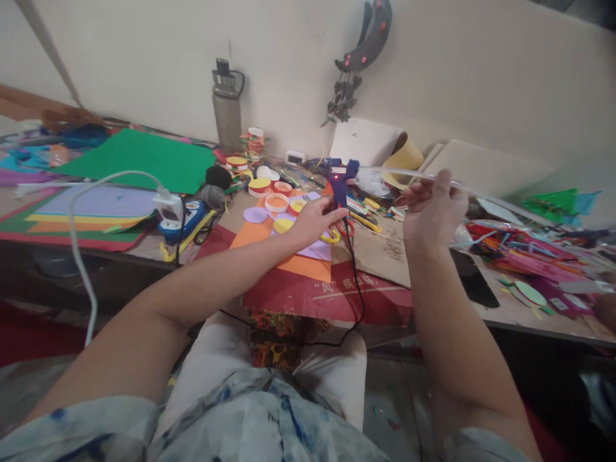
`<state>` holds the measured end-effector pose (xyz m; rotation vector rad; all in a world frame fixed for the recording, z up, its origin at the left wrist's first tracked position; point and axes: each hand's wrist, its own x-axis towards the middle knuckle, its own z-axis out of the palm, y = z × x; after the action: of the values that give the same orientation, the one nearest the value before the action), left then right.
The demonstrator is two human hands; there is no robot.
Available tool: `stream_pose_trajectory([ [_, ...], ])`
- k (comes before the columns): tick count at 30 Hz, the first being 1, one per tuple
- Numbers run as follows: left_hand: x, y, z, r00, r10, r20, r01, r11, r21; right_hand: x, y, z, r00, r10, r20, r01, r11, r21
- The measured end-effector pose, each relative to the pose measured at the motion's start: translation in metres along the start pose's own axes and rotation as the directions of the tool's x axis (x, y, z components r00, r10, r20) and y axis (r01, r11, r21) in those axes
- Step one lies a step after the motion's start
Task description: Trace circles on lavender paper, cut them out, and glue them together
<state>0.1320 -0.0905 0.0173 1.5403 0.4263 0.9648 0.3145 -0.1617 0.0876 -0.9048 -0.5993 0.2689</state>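
My left hand (316,221) is closed around the handle of a blue hot glue gun (339,188), which has a small red light lit on its side. A long, translucent glue stick (409,171) runs from the gun's rear end out to the right. My right hand (436,208) pinches this stick between thumb and fingers, some way from the gun. Below the gun lie orange paper (308,266), yellow paper discs (283,226), a lilac disc (255,215) and scissors with yellow and red handles (331,236). Round paper rings (277,203) stand beside them.
A water bottle (227,109) stands against the wall. At left are a green sheet (139,157), stacked coloured paper and a blue power strip (180,221). A phone (474,279) and bundled pipe cleaners (524,247) lie right. The gun's black cord (357,282) hangs over the table's front edge.
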Motion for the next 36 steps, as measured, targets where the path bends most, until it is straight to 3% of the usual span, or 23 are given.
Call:
stream_pose_trajectory([
  [3,0.005,-0.003,-0.004,0.994,0.037,-0.100,-0.038,0.999,-0.007,0.001,0.013,0.013,0.981,0.175,0.086,-0.181,0.980,0.076],
  [6,0.008,-0.011,-0.006,0.993,0.039,-0.113,-0.041,0.999,-0.014,-0.004,0.025,0.024,0.928,0.261,0.267,-0.274,0.962,0.009],
  [9,0.010,-0.020,-0.007,0.992,0.040,-0.117,-0.044,0.998,-0.039,-0.014,0.037,0.030,0.849,0.308,0.429,-0.288,0.951,-0.113],
  [11,0.011,-0.026,-0.006,0.992,0.057,-0.116,-0.062,0.997,-0.041,-0.021,0.047,0.031,0.763,0.345,0.547,-0.285,0.938,-0.196],
  [13,0.011,-0.031,-0.005,0.994,0.067,-0.091,-0.066,0.998,0.015,-0.028,0.059,0.030,0.689,0.359,0.629,-0.231,0.932,-0.280],
  [14,0.010,-0.032,-0.006,0.995,0.067,-0.072,-0.062,0.996,0.071,-0.030,0.065,0.028,0.678,0.355,0.644,-0.190,0.930,-0.314],
  [17,0.010,-0.027,-0.010,0.997,0.075,0.006,-0.073,0.949,0.306,-0.033,0.083,0.023,0.719,0.320,0.617,-0.114,0.930,-0.349],
  [21,0.012,0.005,-0.032,0.977,-0.002,0.211,-0.125,0.802,0.585,-0.025,0.094,0.013,0.736,0.269,0.621,-0.082,0.946,-0.313],
  [23,0.015,0.023,-0.051,0.979,-0.076,0.188,-0.078,0.713,0.697,-0.019,0.094,0.008,0.742,0.270,0.614,-0.063,0.939,-0.338],
  [25,0.018,0.035,-0.071,0.993,-0.076,0.089,-0.021,0.639,0.769,-0.013,0.091,0.004,0.749,0.273,0.604,-0.047,0.931,-0.362],
  [27,0.021,0.039,-0.088,0.997,-0.081,0.017,0.031,0.560,0.828,-0.010,0.087,0.002,0.755,0.258,0.603,-0.021,0.928,-0.371],
  [29,0.022,0.038,-0.096,0.984,-0.176,0.017,0.074,0.497,0.865,-0.009,0.083,0.002,0.756,0.241,0.608,0.010,0.925,-0.379],
  [33,0.019,0.031,-0.086,0.909,-0.401,0.116,0.067,0.415,0.908,-0.010,0.081,0.002,0.760,0.212,0.614,0.055,0.921,-0.386],
  [36,0.015,0.027,-0.070,0.897,-0.413,0.155,0.026,0.401,0.916,-0.007,0.085,0.002,0.770,0.171,0.615,0.096,0.921,-0.377],
])
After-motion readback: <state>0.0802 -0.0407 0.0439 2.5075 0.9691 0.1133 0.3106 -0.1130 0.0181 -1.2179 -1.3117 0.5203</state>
